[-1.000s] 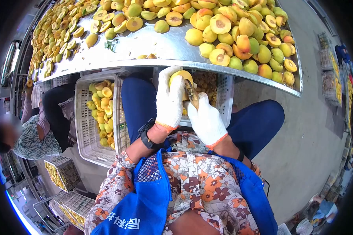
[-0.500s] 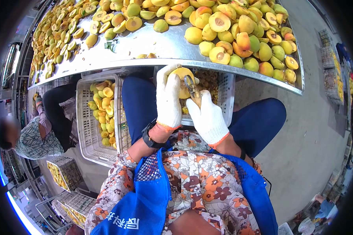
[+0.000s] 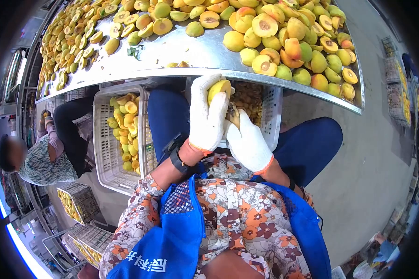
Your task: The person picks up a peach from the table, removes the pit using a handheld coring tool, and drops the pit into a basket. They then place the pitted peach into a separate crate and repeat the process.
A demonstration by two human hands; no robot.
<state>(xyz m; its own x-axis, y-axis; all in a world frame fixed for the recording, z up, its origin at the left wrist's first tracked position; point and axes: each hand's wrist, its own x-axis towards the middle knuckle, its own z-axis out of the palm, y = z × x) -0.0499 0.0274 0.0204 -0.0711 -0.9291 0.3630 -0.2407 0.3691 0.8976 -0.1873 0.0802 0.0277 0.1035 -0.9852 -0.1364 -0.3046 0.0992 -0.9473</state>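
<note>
My left hand (image 3: 206, 116), in a white knit glove, is wrapped around a yellow peach (image 3: 220, 88) held just below the edge of the steel table (image 3: 181, 51). My right hand (image 3: 247, 142), also gloved, grips a small pitting tool (image 3: 233, 114) whose tip sits against the underside of the peach. Both hands are over a white crate of pits (image 3: 258, 104) between my knees.
Whole and halved peaches (image 3: 288, 42) cover the steel table. A white crate of peach halves (image 3: 121, 130) stands left of my legs. Another seated person (image 3: 37, 158) is at the left, with more crates (image 3: 77, 202) on the floor.
My left hand has rolled over the peach, covering more of it. The tool in my right hand has gone further in behind the fruit, so less of its blade shows.
</note>
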